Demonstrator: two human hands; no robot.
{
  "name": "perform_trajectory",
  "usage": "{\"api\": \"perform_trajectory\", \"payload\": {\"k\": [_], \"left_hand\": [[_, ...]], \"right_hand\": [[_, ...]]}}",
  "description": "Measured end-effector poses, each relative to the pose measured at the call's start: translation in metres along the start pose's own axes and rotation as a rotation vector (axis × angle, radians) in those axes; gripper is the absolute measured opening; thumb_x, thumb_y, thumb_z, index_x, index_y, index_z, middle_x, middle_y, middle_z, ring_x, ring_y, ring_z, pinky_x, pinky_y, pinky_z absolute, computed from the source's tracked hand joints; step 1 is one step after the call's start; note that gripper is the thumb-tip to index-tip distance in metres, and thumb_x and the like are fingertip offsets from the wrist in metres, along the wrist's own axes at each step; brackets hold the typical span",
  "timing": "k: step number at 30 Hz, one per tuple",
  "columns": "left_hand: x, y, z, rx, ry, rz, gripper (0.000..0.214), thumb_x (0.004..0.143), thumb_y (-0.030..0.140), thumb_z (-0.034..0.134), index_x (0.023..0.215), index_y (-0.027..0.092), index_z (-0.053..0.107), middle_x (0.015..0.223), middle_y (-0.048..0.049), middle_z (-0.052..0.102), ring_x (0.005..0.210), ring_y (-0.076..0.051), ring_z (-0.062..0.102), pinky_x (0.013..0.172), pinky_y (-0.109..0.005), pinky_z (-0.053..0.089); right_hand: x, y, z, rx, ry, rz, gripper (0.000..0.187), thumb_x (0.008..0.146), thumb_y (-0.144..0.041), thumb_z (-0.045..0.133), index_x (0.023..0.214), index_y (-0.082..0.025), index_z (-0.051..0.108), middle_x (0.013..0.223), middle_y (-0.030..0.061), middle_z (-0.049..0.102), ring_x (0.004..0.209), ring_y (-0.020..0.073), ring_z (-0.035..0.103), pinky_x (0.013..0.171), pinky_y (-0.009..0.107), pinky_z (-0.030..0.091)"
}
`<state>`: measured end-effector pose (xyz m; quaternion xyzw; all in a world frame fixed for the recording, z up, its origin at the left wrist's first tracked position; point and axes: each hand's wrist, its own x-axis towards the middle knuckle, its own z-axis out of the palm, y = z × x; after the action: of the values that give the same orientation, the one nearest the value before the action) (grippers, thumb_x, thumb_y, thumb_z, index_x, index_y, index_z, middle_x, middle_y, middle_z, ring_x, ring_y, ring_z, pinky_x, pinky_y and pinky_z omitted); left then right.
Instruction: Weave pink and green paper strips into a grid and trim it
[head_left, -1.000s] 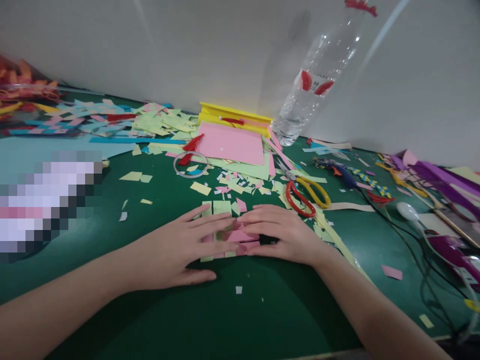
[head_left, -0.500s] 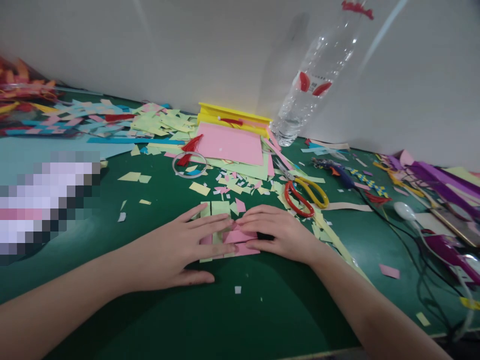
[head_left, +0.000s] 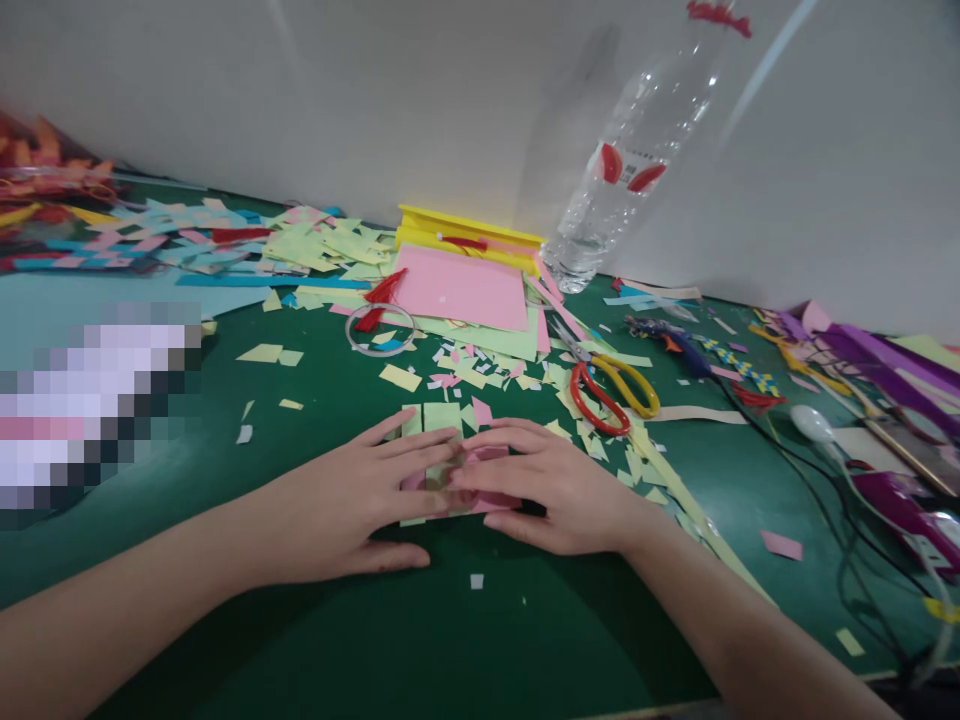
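My left hand (head_left: 367, 495) lies flat with its fingers spread over light green paper strips (head_left: 442, 416) on the green table. From the right, my right hand (head_left: 555, 485) reaches over pink paper strips (head_left: 491, 500), fingers stretched out and apart. The fingertips of both hands meet above the spot where the green and pink strips lie together, and hide much of them. Scissors (head_left: 611, 385) with one red and one yellow handle rest just beyond my right hand.
Pink sheets (head_left: 461, 285), a clear ring (head_left: 380, 330) and many paper scraps lie behind my hands. A plastic bottle (head_left: 626, 170) leans against the wall. At right are a purple device (head_left: 900, 515) and cables; a blurred-out object (head_left: 90, 400) is at left.
My right hand has shifted slightly left and nearer to me, its fingers now further over the strips by the left fingertips. My left hand has stayed in place.
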<state>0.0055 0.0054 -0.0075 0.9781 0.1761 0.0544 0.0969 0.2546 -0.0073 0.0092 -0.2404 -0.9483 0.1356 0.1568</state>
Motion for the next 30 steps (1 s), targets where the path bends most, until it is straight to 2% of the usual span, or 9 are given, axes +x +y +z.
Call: {"api": "perform_trajectory", "payload": {"k": [3,8,10,14,16,22,24,27,30], "left_hand": [[0.0,0.0,-0.001,0.008,-0.013,-0.002,0.055,0.088,0.04,0.052,0.139,0.036,0.031,0.147,-0.0046,0.034,0.136,-0.027,0.027,0.111,-0.053,0.014],[0.001,0.0,-0.003,0.021,-0.037,0.0,0.054,0.089,0.041,0.05,0.14,0.036,0.03,0.149,-0.0052,0.03,0.137,-0.027,0.025,0.111,-0.054,0.014],[0.001,0.0,-0.003,0.019,-0.035,0.001,0.055,0.089,0.04,0.05,0.14,0.036,0.029,0.149,-0.0058,0.031,0.137,-0.027,0.026,0.11,-0.054,0.014],[-0.001,0.0,-0.002,-0.004,-0.015,-0.001,0.056,0.088,0.04,0.053,0.139,0.036,0.032,0.147,-0.0054,0.034,0.137,-0.027,0.026,0.111,-0.053,0.013],[-0.001,0.0,-0.001,-0.014,-0.016,-0.008,0.053,0.088,0.04,0.053,0.138,0.036,0.035,0.147,-0.0048,0.034,0.137,-0.027,0.026,0.112,-0.053,0.012],[-0.001,0.0,-0.002,-0.026,-0.048,-0.026,0.052,0.089,0.041,0.049,0.138,0.036,0.033,0.15,-0.0059,0.026,0.138,-0.027,0.023,0.111,-0.055,0.011],[0.0,0.0,-0.002,-0.032,-0.055,-0.027,0.052,0.089,0.041,0.049,0.138,0.036,0.033,0.15,-0.0063,0.028,0.138,-0.027,0.023,0.11,-0.057,0.012],[0.0,0.001,-0.001,-0.043,-0.039,-0.025,0.054,0.088,0.04,0.052,0.138,0.036,0.034,0.148,-0.0061,0.033,0.137,-0.028,0.023,0.11,-0.057,0.012],[0.0,0.002,-0.002,-0.037,-0.047,-0.026,0.054,0.088,0.039,0.052,0.138,0.036,0.033,0.148,-0.0054,0.032,0.137,-0.027,0.023,0.11,-0.057,0.012]], "right_hand": [[-0.001,0.0,-0.004,-0.036,0.018,0.035,0.029,0.088,-0.031,0.051,0.113,-0.02,0.059,0.11,0.004,0.067,0.113,0.0157,0.053,0.105,0.037,0.032],[-0.004,0.002,-0.007,-0.09,0.213,0.013,0.013,0.084,-0.027,0.056,0.09,-0.021,0.065,0.082,0.002,0.07,0.087,0.0147,0.062,0.097,0.038,0.039],[-0.004,0.002,-0.006,-0.09,0.237,0.016,0.012,0.083,-0.027,0.057,0.089,-0.019,0.064,0.08,0.0021,0.07,0.085,0.0145,0.062,0.096,0.038,0.04],[-0.003,0.001,-0.002,-0.075,0.101,0.019,0.03,0.084,-0.033,0.055,0.11,-0.018,0.06,0.105,0.0053,0.068,0.107,0.0164,0.057,0.102,0.037,0.036],[-0.004,0.002,-0.002,-0.084,0.045,0.022,0.032,0.085,-0.035,0.054,0.112,-0.019,0.059,0.11,0.0056,0.067,0.114,0.0168,0.053,0.103,0.037,0.035],[-0.006,0.007,-0.007,-0.112,0.175,0.046,0.02,0.084,-0.034,0.055,0.092,-0.019,0.065,0.097,0.0064,0.07,0.099,0.016,0.062,0.1,0.037,0.038],[-0.005,0.004,-0.006,-0.089,0.148,0.032,0.025,0.083,-0.034,0.056,0.1,-0.017,0.063,0.102,0.0068,0.069,0.104,0.0158,0.06,0.101,0.036,0.037],[-0.002,-0.001,-0.003,-0.08,0.039,0.021,0.041,0.083,-0.039,0.057,0.117,-0.016,0.056,0.116,0.0076,0.064,0.114,0.0171,0.054,0.104,0.036,0.034],[-0.002,-0.003,-0.004,-0.102,0.025,0.021,0.038,0.084,-0.038,0.056,0.115,-0.017,0.057,0.115,0.0066,0.065,0.113,0.0174,0.054,0.104,0.037,0.033]]}}
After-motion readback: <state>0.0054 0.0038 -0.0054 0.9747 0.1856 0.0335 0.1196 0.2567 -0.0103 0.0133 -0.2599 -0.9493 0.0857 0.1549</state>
